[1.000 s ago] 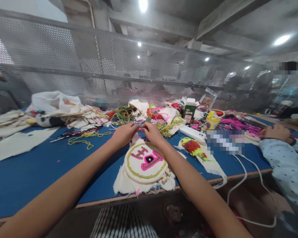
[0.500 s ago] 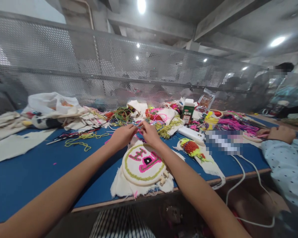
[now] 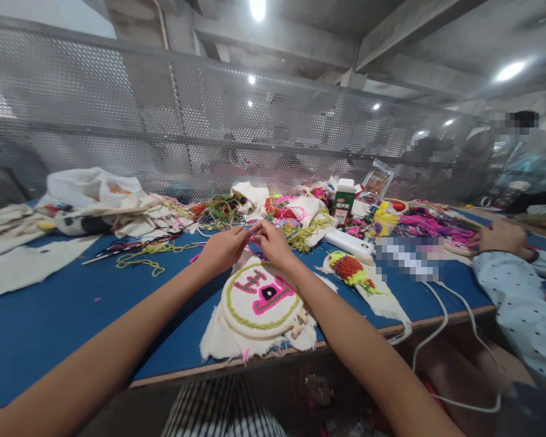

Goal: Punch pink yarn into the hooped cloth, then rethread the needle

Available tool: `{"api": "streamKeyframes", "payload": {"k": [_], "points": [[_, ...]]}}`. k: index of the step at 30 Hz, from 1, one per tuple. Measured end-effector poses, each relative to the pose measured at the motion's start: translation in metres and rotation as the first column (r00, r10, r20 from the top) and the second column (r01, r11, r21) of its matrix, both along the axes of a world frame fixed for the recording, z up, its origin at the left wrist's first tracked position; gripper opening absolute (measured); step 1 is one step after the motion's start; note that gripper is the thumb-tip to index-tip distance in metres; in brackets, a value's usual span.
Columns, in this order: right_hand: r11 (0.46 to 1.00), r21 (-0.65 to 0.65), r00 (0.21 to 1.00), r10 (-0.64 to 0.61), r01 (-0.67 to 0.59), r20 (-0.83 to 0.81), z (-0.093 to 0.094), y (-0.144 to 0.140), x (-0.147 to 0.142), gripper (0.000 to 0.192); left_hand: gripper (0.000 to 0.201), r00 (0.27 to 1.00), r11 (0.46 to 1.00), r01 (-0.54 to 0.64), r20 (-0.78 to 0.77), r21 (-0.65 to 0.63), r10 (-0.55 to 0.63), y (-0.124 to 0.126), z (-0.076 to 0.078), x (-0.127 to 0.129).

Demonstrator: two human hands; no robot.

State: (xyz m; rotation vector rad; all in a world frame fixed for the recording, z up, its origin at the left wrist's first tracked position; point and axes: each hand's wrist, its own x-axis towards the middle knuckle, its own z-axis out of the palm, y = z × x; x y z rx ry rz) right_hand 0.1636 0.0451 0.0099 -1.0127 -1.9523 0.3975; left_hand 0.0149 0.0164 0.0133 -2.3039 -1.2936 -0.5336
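Just beyond an embroidery hoop [image 3: 243,315], my left hand [image 3: 227,246] and my right hand [image 3: 273,243] meet fingertip to fingertip, both closed in a pinch. Between them shows a bit of pink yarn [image 3: 255,239]; any small tool among the fingers is too hidden to make out. The round hoop lies near the table's front edge, clamping white cloth [image 3: 213,340] with frayed edges. On the cloth are a yellow-green ring and pink and dark looped shapes. Wooden screw fittings [image 3: 299,325] stick out at the hoop's lower right, close to my right forearm.
Behind my hands lie tangled yarn [image 3: 222,209], a green and white carton [image 3: 344,203] and a white oblong device [image 3: 350,241]. Scissors-like dark metal and yellow-green yarn [image 3: 141,261] lie left. A co-worker's hand [image 3: 503,237] rests at right; a white cable [image 3: 446,321] hangs off the edge.
My hands stay pinched together in nearly the same place. The view has shifted slightly. At right, the co-worker's hand has changed its pose a little.
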Motion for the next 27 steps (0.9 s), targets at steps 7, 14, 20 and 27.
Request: {"api": "streamKeyframes", "payload": {"k": [7, 14, 20, 27], "points": [[1.0, -0.021, 0.998, -0.01, 0.009, -0.058, 0.002, -0.002, -0.002, 0.019, 0.025, 0.998, 1.0, -0.008, 0.06, 0.013, 0.007, 0.0, -0.003, 0.001], [1.0, -0.002, 0.998, -0.02, 0.02, -0.067, 0.005, -0.006, -0.004, 0.017, 0.022, 0.992, 1.0, -0.025, 0.121, 0.016, 0.023, -0.001, -0.002, 0.003], [0.999, 0.035, 0.999, -0.014, 0.015, -0.044, 0.008, -0.004, 0.001, 0.015, 0.023, 0.993, 1.0, 0.008, 0.117, 0.009, -0.009, 0.001, 0.0, 0.001], [0.999, 0.049, 0.999, -0.016, 0.018, -0.037, 0.009, -0.003, 0.002, 0.015, 0.026, 0.996, 0.999, 0.0, 0.092, 0.032, -0.003, 0.001, 0.003, 0.0]]}}
